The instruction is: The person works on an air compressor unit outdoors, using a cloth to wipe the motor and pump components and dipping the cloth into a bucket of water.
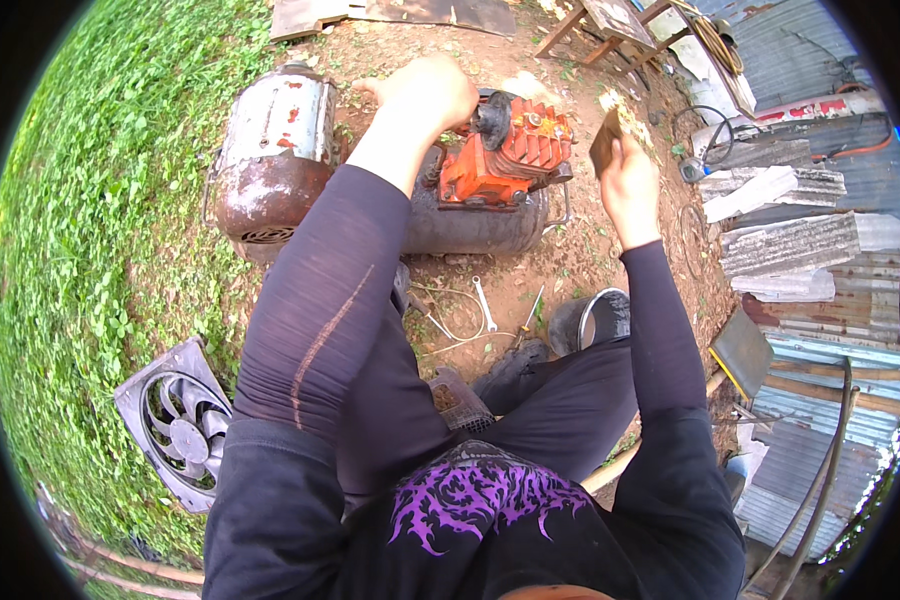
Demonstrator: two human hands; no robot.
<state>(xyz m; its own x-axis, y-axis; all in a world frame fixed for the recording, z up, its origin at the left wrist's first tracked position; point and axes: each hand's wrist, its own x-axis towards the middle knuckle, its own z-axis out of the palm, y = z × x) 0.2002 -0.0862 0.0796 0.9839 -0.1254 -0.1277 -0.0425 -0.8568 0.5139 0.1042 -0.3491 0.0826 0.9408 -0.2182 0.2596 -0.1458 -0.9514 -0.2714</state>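
My left hand reaches over the far side of an air compressor, close beside the black round fitting on its orange finned pump head. One digit sticks out to the left; the other fingers are mostly out of sight, so whether they grip anything is unclear. To the right of the pump, my right hand is closed on a thin flat brown piece, held up by its lower edge. Under the pump lies the dark cylindrical tank. A worn silver and rust-brown motor housing stands to its left.
On the dirt between my legs and the tank lie a wrench, a screwdriver and a thin cord. A dark bucket sits by my right leg. A radiator fan rests on grass at left. Corrugated sheets line the right.
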